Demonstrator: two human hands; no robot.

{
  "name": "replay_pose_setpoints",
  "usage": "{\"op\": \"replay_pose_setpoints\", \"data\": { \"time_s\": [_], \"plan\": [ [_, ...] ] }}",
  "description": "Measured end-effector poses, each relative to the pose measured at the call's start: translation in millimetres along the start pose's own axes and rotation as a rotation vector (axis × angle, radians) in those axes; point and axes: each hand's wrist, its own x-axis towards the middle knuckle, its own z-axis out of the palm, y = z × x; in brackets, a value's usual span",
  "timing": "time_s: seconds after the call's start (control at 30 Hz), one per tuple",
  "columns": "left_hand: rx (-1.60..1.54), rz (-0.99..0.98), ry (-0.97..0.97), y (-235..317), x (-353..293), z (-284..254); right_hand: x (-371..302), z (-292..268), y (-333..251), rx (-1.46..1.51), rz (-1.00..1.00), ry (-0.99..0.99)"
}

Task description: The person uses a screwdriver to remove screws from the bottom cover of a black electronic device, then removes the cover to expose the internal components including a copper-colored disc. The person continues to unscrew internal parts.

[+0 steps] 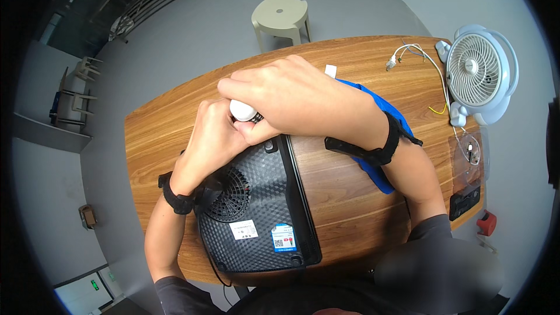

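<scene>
My left hand [213,131] and my right hand [286,96] meet above the far end of a black induction cooker [262,192] lying underside up. Between them is a small thing with a white rounded top [241,110] and a dark patterned part below. Fingers of both hands are closed around it, and its lower end is hidden. The cooker's textured underside shows a round fan vent [230,195], a white label [244,230], a blue-and-white sticker [284,238] and small feet. Each wrist wears a black strap.
A blue cloth [379,179] lies partly beneath my right forearm on the wooden table [332,216]. At the right stand a light-blue fan [475,70], a white cable with plug [417,46] and a clear plastic bag [469,157]. A cream stool [280,13] stands beyond the table.
</scene>
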Motion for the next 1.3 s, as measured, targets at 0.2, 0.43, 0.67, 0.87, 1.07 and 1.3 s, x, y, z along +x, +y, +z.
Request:
{"op": "replay_pose_setpoints", "data": {
  "time_s": [0.2, 0.43, 0.67, 0.87, 1.07, 1.3],
  "plan": [
    [-0.049, 0.035, -0.066, -2, 2, -8, 1, 3, 1, 0.022, 0.031, -0.020],
    [-0.144, 0.157, -0.040, -3, 1, -8, 5, 5, -2, 0.014, 0.086, -0.116],
    [-0.182, 0.142, -0.102, -6, -2, -10, 2, 9, -2, 0.004, 0.049, -0.091],
    [-0.200, 0.088, -0.145, -10, -14, -18, 10, 17, -12, -0.047, 0.066, -0.175],
    [-0.088, 0.109, -0.124, -9, 2, -14, 0, 13, -3, -0.035, 0.039, -0.016],
    [-0.048, 0.158, -0.119, 5, 6, -10, 0, -4, -21, -0.307, 0.159, -0.100]
  ]
}}
